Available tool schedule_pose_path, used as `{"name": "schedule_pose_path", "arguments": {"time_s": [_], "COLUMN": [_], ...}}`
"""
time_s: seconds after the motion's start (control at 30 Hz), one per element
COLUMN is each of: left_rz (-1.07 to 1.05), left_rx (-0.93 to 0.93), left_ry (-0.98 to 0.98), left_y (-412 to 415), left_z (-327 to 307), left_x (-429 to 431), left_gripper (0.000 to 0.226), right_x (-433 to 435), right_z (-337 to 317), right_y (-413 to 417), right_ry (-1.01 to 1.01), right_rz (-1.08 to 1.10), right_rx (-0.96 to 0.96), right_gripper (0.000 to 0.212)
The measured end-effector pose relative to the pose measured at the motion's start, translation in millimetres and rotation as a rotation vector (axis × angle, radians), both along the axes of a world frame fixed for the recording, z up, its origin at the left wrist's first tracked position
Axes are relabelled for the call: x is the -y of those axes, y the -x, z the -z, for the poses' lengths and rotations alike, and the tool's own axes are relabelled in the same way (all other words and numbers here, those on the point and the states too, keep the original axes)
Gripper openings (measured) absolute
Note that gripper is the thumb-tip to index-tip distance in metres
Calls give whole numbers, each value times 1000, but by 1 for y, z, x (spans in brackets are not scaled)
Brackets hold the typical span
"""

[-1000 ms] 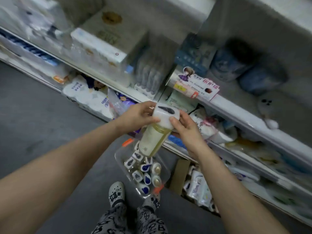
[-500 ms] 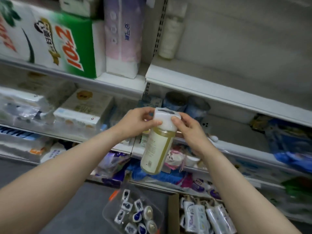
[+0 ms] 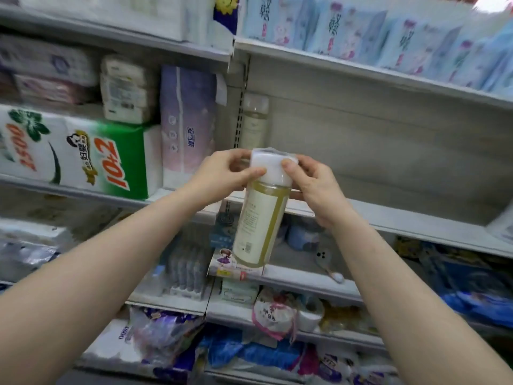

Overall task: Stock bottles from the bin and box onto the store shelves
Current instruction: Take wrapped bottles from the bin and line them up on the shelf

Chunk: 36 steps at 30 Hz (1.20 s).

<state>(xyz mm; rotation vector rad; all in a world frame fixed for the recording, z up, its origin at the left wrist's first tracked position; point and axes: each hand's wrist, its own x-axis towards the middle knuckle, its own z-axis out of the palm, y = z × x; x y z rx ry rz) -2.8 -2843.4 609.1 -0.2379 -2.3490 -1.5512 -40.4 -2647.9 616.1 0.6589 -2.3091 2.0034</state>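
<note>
Since half a second ago my view has swung upward, bringing a higher shelf (image 3: 361, 69) of pale blue packets (image 3: 394, 37) into sight along the top. My hands have lifted the bottle (image 3: 261, 223) so that its cap now sits above the lip of the bare shelf (image 3: 402, 222) instead of below it. That bare shelf runs across the right half of the shelving. To its left, past the slotted upright, a big green and white pack (image 3: 83, 154) of tissue rolls lies on its side. A tall lilac pack (image 3: 188, 123) stands just beside it. Both my forearms reach up from the lower corners and meet in the middle. The bottle hangs between my hands in the air in front of the shelf lip, slightly tilted with its base toward me and to the left. It is clear, filled with yellowish liquid, and wears a cream label. A second bottle (image 3: 254, 120) of the same kind stands upright at the back left corner of the bare shelf, right by the upright. My left hand (image 3: 224, 173) pinches the white cap (image 3: 273, 166) from the left, thumb lying across its front. My right hand (image 3: 313, 184) grips it from the right, thumb pressed on the cap and the other fingers curled behind it.
</note>
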Motion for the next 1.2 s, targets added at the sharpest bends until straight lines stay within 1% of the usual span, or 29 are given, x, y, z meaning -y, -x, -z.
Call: {"name": "schedule_pose_path", "arguments": {"time_s": [0.07,0.2,0.37,0.47,0.6,0.73,0.9,0.97,1.07,1.13,1.2], "left_rz": [-10,-35,-66,-64,-47,-47,-63,-72,-122,-145,-195], "left_rx": [-21,-83,-133,-135,-126,-128,-145,-168,-218,-232,-247], "left_ry": [-35,-60,-89,-109,-121,-136,-85,-76,-146,-166,-50], "left_y": [9,27,52,70,89,106,118,118,109,100,90], "left_z": [-12,-32,-40,-35,-26,-19,-15,-10,7,27,49], "left_x": [-2,-7,-13,-16,-19,-19,-20,-21,-24,-28,-36], "left_gripper": [40,34,39,40,54,53,52,51,54,64,79], "right_x": [1,3,3,3,0,2,7,10,14,16,17], "right_z": [-15,-39,-54,-54,-44,-40,-28,-18,-1,9,15], "right_y": [10,28,51,67,86,100,113,112,107,104,103], "right_ry": [12,51,68,77,81,88,144,162,138,122,96], "right_rz": [-3,-21,-24,-12,-17,-6,46,50,27,3,-8], "right_rx": [-22,-49,-93,-84,-67,-61,-72,-68,-12,66,140], "right_gripper": [29,29,30,32,31,31,27,31,41,61,87]}}
